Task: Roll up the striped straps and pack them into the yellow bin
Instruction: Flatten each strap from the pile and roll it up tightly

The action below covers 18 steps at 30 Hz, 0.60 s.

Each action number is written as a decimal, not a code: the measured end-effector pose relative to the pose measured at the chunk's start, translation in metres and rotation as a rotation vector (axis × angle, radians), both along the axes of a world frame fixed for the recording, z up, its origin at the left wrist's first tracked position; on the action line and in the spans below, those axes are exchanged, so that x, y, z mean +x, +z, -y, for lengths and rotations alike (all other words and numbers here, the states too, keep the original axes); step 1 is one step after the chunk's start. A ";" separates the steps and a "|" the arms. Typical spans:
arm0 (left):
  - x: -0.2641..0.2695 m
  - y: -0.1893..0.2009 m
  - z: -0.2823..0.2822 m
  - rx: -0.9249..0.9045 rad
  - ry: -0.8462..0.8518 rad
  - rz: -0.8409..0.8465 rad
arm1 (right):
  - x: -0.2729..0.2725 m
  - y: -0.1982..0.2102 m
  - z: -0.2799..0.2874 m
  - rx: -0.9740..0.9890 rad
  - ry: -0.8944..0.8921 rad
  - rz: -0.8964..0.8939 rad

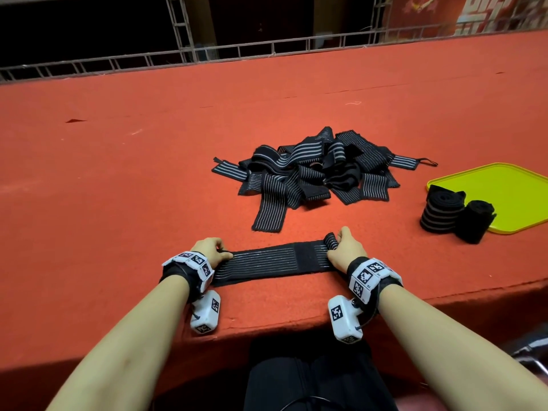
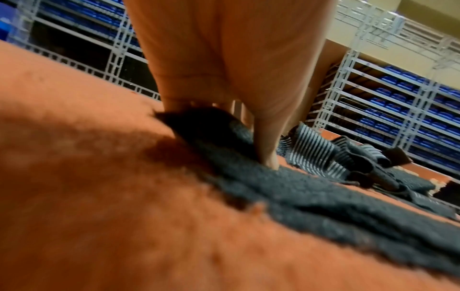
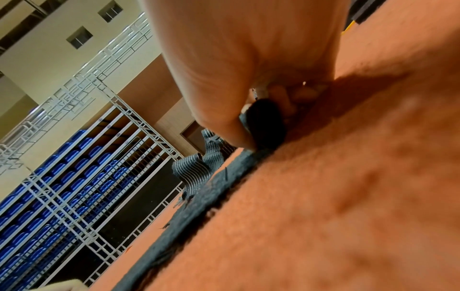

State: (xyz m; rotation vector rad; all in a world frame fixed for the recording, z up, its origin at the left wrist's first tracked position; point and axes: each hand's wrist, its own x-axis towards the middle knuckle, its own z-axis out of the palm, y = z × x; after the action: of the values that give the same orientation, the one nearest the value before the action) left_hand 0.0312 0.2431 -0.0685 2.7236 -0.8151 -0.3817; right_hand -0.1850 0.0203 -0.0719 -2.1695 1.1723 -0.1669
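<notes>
Nearest the lens, a flat black elastic strap with thin grey stripes (image 1: 275,261), stretched along the near edge of the red felt-covered table (image 1: 148,161). Left hand (image 1: 211,250) pinching the strap's left end against the felt, apparently to keep the band taut and straight. Right hand (image 1: 345,247) curled around the small roll just begun at the strap's right end (image 1: 331,241), thumb and fingers clamping the first turns so they cannot spring open. Beyond the strap, toward the table's middle, a loose heap of unrolled black striped straps (image 1: 314,170), within easy reach for the next pick. Right of the strap, a shallow lime-yellow plastic bin (image 1: 504,185), with two finished black rolls (image 1: 456,216) standing at its near corner; whether they sit fully inside the rim is unclear. Rolling judged barely started, most of the heap still to go.
</notes>
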 end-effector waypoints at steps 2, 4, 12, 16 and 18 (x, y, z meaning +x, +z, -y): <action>-0.003 0.004 0.006 0.038 -0.021 0.120 | 0.000 0.001 -0.004 -0.034 0.041 0.001; -0.012 0.012 0.016 0.039 -0.096 0.183 | 0.003 0.004 -0.007 -0.069 0.053 0.002; -0.059 0.035 0.062 -0.086 -0.322 0.144 | 0.010 0.010 -0.012 -0.065 0.038 -0.027; -0.090 0.020 0.084 -0.177 -0.367 -0.414 | 0.014 0.008 -0.014 -0.073 0.036 -0.050; -0.093 0.009 0.092 -0.158 -0.355 -0.459 | 0.014 0.009 -0.013 -0.038 0.039 -0.046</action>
State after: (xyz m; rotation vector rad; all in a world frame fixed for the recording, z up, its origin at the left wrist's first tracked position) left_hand -0.0623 0.1512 -0.0596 2.2093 -1.1274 -0.9293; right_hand -0.1710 0.0330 -0.0633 -2.2391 1.1595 -0.1242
